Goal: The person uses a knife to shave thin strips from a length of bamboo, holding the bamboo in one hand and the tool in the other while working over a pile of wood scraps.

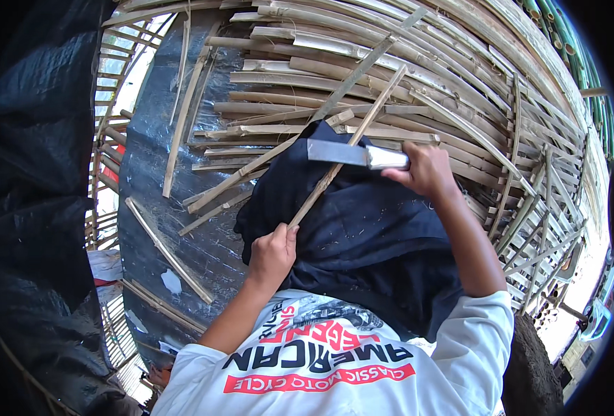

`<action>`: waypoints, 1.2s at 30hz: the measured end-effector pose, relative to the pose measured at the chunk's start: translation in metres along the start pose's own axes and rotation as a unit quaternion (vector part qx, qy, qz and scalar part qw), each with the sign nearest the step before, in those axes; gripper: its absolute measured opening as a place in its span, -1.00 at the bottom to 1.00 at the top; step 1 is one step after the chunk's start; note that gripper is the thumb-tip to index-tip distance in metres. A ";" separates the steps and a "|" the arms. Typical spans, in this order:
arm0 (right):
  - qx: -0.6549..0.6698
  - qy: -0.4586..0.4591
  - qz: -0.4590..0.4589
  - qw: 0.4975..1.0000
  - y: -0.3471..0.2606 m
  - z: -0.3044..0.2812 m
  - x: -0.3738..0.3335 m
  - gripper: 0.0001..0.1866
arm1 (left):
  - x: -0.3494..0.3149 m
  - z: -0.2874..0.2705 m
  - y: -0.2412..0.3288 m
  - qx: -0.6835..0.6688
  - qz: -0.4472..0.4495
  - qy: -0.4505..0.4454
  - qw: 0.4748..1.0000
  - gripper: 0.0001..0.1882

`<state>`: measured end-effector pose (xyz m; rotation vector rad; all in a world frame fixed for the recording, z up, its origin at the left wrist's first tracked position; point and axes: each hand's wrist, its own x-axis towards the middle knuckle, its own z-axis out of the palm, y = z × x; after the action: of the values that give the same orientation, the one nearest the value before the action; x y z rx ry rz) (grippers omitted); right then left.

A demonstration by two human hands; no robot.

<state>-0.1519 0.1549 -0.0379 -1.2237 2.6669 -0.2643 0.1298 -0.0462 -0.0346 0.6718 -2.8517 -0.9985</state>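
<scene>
My left hand (272, 254) is closed round the near end of a thin bamboo strip (367, 119), which slants up and away to the right over my lap. In my right hand (426, 170) is a broad-bladed knife (337, 152), gripped by its pale, shiny handle. The blade points left and lies across the strip around its middle. Rough, frayed fibres show on the strip just below the blade. A dark cloth (362, 215) with a few shavings on it covers my legs beneath both hands.
Split bamboo slats (286, 80) are layered ahead and to the right. Loose strips (168, 253) lie on a dark sheet (147, 159) at left. A black tarp (29, 208) hangs at the far left. A bamboo lattice (542, 215) stands at right, with green poles (563, 41) beyond.
</scene>
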 end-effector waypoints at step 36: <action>-0.049 0.052 0.231 0.970 0.038 -0.052 -0.039 -0.30 | 0.007 -0.003 0.001 -0.080 -0.010 -0.018 0.997 -0.66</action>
<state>-0.1674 0.2127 0.0067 -0.5877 2.9842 -0.1262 0.1239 -0.0498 -0.0320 0.6770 -2.7605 -1.2374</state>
